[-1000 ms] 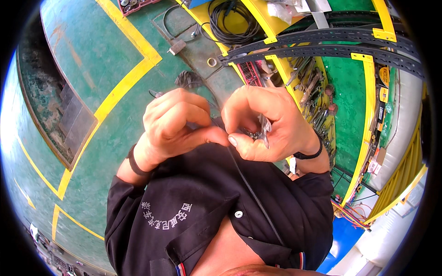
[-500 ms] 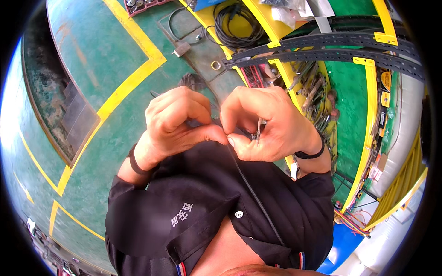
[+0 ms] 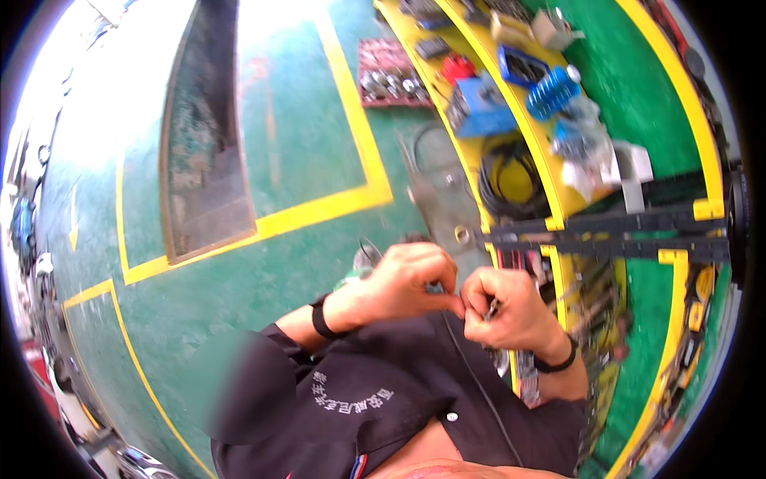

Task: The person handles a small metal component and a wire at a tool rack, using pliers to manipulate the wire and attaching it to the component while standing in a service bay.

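In front of my chest, my left hand [image 3: 415,279] and my right hand [image 3: 511,309] meet at thumb and fingertips. The left fingers are closed in a pinch; what they hold, if anything, is too small to make out. From the curled right fingers peeks a small metal piece [image 3: 492,310], mostly hidden by the hand. A thin dark cord-like line [image 3: 485,379] runs down my black shirt [image 3: 399,367] from just below the fingertips. Whether either hand holds it I cannot tell.
A yellow shelf rack [image 3: 558,191] on the right bears a coiled black cable [image 3: 511,188], a blue bottle [image 3: 552,92] and metal tools [image 3: 594,303]. A red tray [image 3: 395,76] of metal parts sits beyond. Left lies a floor pit [image 3: 209,144] within yellow lines.
The view has swung left and farther out, so both hands now appear lower and more to the right. They remain fingertip to fingertip, the metal piece still in the right hand.
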